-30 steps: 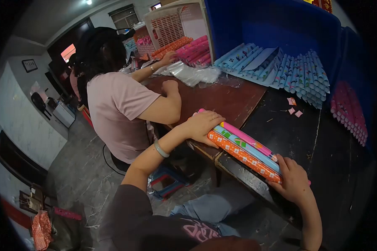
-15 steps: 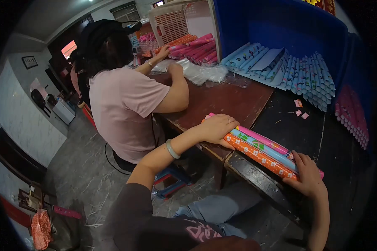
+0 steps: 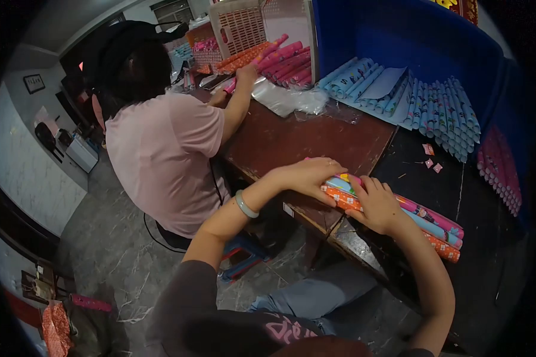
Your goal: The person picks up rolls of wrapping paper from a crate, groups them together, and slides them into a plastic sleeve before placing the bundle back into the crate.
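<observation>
Three printed wrapping paper rolls lie side by side across the table corner: a pink roll (image 3: 427, 212), a light blue roll (image 3: 439, 232) and an orange roll (image 3: 449, 250) with white squares. My left hand (image 3: 312, 179), a pale bangle on its wrist, is closed over their left ends. Beside it, my right hand (image 3: 377, 207) wraps over the rolls nearer their middle, thumb on the near side and fingers on the far side. Between my hands a short stretch of all three shows. Both palms hide parts of the paper.
A blue bin (image 3: 411, 35) holds stacked light blue rolls (image 3: 443, 116); pink rolls (image 3: 499, 169) lie right of it. Small pink wrappers (image 3: 429, 162) dot the dark table. At left, a co-worker (image 3: 161, 137) handles pink rolls near clear plastic bags (image 3: 286, 98).
My right hand has slid left along the rolls, from their right ends to near my left hand, uncovering those ends. The co-worker's hands have moved, now with a pink roll.
</observation>
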`<state>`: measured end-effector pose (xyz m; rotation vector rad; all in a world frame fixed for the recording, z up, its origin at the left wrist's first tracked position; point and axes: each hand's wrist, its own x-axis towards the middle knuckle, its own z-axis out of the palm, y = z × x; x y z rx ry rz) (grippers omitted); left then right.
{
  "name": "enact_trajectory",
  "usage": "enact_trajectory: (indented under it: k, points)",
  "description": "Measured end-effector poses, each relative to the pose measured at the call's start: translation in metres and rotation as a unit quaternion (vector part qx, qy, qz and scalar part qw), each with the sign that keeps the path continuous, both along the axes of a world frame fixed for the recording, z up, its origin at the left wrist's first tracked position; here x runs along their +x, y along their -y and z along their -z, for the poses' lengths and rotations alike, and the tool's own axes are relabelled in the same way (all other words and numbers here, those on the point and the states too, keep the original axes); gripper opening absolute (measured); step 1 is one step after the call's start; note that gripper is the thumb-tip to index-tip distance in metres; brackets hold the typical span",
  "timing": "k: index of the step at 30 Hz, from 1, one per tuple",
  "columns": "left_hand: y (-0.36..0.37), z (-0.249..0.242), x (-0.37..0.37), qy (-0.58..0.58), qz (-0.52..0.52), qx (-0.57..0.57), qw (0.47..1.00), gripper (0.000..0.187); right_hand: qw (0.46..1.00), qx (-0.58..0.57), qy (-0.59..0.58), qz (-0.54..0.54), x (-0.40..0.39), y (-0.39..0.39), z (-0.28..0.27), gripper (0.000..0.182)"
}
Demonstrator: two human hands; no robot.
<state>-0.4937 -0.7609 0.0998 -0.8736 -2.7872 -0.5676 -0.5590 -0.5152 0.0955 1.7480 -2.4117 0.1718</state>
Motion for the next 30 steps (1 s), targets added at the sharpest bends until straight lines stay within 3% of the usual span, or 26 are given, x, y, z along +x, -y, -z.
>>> enact_trajectory:
  k: [2, 3, 4, 6, 8, 10, 12, 14, 16, 20, 22, 23, 25, 29, 30]
  points:
    - [0.032, 0.0, -0.025, 0.107, -0.006, 0.205, 0.973, 0.064, 1.0, 0.011, -0.005, 0.007, 0.002, -0.001, -0.001, 0.07]
    - [0.051, 0.008, -0.043, 0.05, -0.067, 0.293, 0.952, 0.053, 1.0, 0.008, 0.004, 0.019, 0.004, -0.001, 0.0, 0.069]
    - [0.062, -0.001, -0.055, -0.118, -0.19, 0.175, 0.959, 0.055, 0.999, 0.003, 0.012, 0.031, 0.005, -0.001, 0.0, 0.068]
    - [0.098, 0.005, -0.085, -0.208, -0.416, 0.035, 0.884, 0.046, 1.0, -0.001, 0.01, 0.03, 0.006, -0.003, 0.002, 0.069]
    - [0.143, 0.034, -0.111, -0.193, -0.528, -0.063, 0.825, 0.037, 1.0, -0.006, -0.001, 0.028, 0.005, -0.007, 0.002, 0.07]
    - [0.17, 0.051, -0.117, -0.201, -0.548, -0.111, 0.805, 0.028, 0.999, -0.006, 0.0, 0.037, 0.007, -0.014, 0.001, 0.07]
    - [0.17, 0.039, -0.112, -0.102, -0.58, -0.067, 0.805, 0.019, 0.999, -0.015, -0.002, 0.04, 0.008, -0.024, 0.003, 0.071]
    - [0.168, 0.031, -0.112, -0.151, -0.58, -0.072, 0.797, 0.015, 0.998, -0.011, 0.003, 0.056, 0.011, -0.033, 0.0, 0.071]
    - [0.171, 0.027, -0.111, -0.166, -0.564, -0.071, 0.806, 0.024, 0.998, -0.004, 0.014, 0.065, 0.015, -0.042, -0.001, 0.071]
    - [0.156, 0.002, -0.103, -0.158, -0.528, -0.049, 0.833, 0.024, 0.997, 0.0, 0.022, 0.077, 0.017, -0.051, -0.003, 0.072]
    - [0.158, -0.003, -0.105, -0.067, -0.497, 0.1, 0.86, 0.033, 0.996, 0.007, 0.008, 0.083, 0.018, -0.056, -0.001, 0.072]
    - [0.166, 0.005, -0.11, -0.064, -0.495, 0.095, 0.861, 0.033, 0.996, 0.004, 0.013, 0.086, 0.018, -0.059, -0.001, 0.072]
    - [0.179, 0.023, -0.115, -0.234, -0.417, 0.044, 0.877, 0.038, 0.995, 0.018, 0.033, 0.089, 0.018, -0.064, -0.002, 0.072]
    - [0.113, -0.004, -0.067, -0.158, -0.421, 0.104, 0.887, 0.043, 0.995, 0.026, 0.039, 0.091, 0.019, -0.07, -0.003, 0.072]
    - [0.091, -0.009, -0.051, -0.168, -0.411, 0.035, 0.895, 0.045, 0.995, 0.022, 0.037, 0.091, 0.018, -0.07, -0.002, 0.072]
